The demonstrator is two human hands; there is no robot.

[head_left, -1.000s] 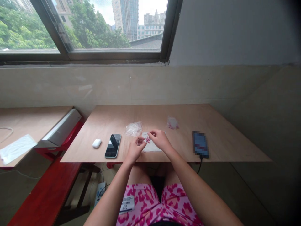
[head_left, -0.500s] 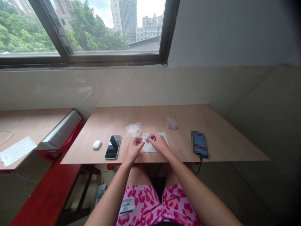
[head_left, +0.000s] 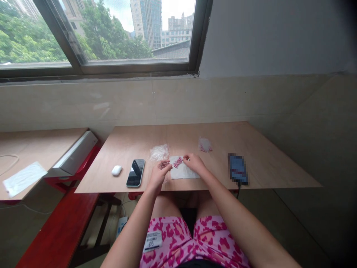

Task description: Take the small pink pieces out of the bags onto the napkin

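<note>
The small pink beads (head_left: 177, 162) lie in a loose cluster on a white sheet (head_left: 182, 173), in the gap between the two hands. The right hand (head_left: 194, 162) is the nearer one: its fingertips are at the right edge of the cluster, and the beads are just to the left of them. The left hand (head_left: 160, 173) is on the other side, near the beads, but with a small space between.

The left hand is half closed, and its bent fingers and thumb have hold of a thin looped string (head_left: 164, 165). The right hand has its thumb and index finger brought close together, the other fingers curled; I cannot tell if a bead is pinched there.

Behind the left hand, a crumpled clear plastic bag (head_left: 159, 152) lies on the wooden table (head_left: 217, 175). Farther back, on the right, there is a small clear bag (head_left: 205, 144) with pink pieces inside. A smartphone (head_left: 135, 173) and a white rounded case (head_left: 116, 170) lie to the left of the left hand.

The right hand and forearm cover the right part of the sheet. The beads are too small to count, and the course of the string among the fingers is hard to follow. At the right, a dark device (head_left: 238, 169) with a cable is blurred into squares, so its screen cannot be read.
</note>
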